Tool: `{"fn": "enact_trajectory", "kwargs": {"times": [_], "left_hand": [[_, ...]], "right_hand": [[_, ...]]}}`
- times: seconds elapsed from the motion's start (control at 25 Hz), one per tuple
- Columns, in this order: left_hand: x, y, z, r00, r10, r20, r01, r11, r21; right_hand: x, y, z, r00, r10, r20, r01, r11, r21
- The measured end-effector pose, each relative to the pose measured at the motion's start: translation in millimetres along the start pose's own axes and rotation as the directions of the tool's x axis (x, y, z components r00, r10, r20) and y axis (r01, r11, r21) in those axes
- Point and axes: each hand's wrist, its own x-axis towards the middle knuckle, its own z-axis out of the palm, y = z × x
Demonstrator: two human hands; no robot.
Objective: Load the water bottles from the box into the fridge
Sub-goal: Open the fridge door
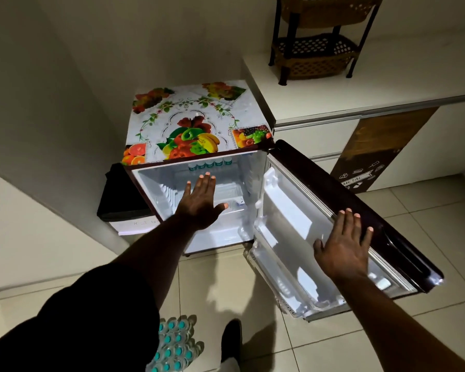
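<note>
In the head view, the fridge (pixel 145 183) has its door (pixel 293 218) swung wide, so we can reach the shelves. Our left hand (pixel 202 200) is spread flat before the opening and holds nothing. Our right hand (pixel 344 242), also flat and empty, lies at the door's edge, probably to steady it. Some water bottles (pixel 210 164) stand in a row on the upper shelf. The teal-capped bottles (pixel 175 342) are on the floor by our feet.

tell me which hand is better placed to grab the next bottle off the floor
Probably the left hand: the bottle pack lies below that arm, while the right hand is out over the fridge door.
</note>
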Motion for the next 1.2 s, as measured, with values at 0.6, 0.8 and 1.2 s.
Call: {"fn": "enact_trajectory", "kwargs": {"times": [0.6, 0.8, 1.2], "left_hand": [[134.5, -29.8, 12.2, 0.994, -0.021, -0.107, 0.018, 1.000, -0.025], [133.1, -31.0, 16.1, 0.994, -0.012, -0.111, 0.009, 1.000, -0.029], [130.9, -26.8, 10.5, 0.998, -0.047, -0.046, 0.048, 0.999, 0.012]], "right_hand": [[80.1, 12.9, 22.3, 0.980, 0.181, -0.080, -0.180, 0.983, 0.026], [106.4, 18.5, 24.4, 0.973, 0.220, -0.068, -0.214, 0.973, 0.085], [91.5, 20.5, 23.6, 0.978, 0.194, -0.078, -0.183, 0.975, 0.122]]}}
